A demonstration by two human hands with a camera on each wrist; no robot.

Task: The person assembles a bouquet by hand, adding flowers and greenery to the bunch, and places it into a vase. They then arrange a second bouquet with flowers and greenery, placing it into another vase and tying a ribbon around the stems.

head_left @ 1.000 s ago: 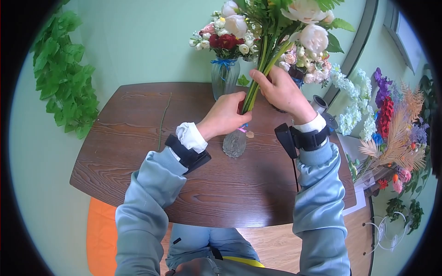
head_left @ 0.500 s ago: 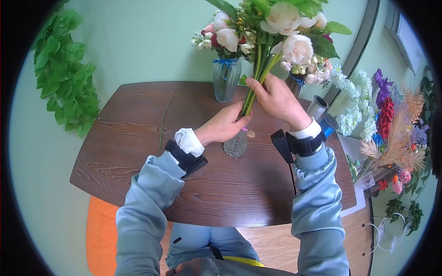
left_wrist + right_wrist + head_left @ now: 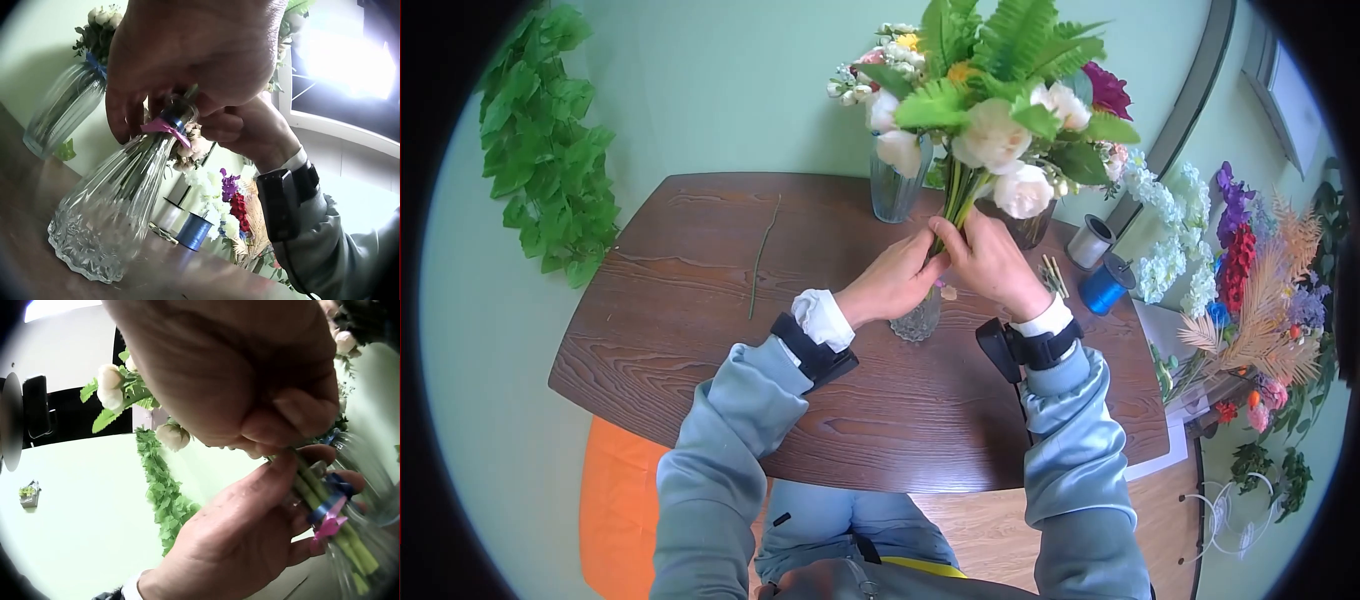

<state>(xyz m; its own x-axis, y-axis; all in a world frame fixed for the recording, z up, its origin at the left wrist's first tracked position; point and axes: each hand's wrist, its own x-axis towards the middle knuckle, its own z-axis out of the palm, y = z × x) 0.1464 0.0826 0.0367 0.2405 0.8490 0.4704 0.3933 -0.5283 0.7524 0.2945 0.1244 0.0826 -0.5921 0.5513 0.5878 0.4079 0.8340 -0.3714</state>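
Above the small clear ribbed glass vase [image 3: 916, 320] tied with pink ribbon, a bouquet of cream flowers and green fern leaves [image 3: 994, 138] fans out, its green stems [image 3: 358, 548] reaching down inside that vase. At the small vase's neck, the left hand [image 3: 890, 285] has its fingers curled round the stems; the right hand's [image 3: 996, 266] fingers are clamped on them just above. On the brown wooden bench [image 3: 850, 430], a blue spool [image 3: 1107, 286] stands right of the small vase and a thin green stem [image 3: 762, 258] lies left of it.
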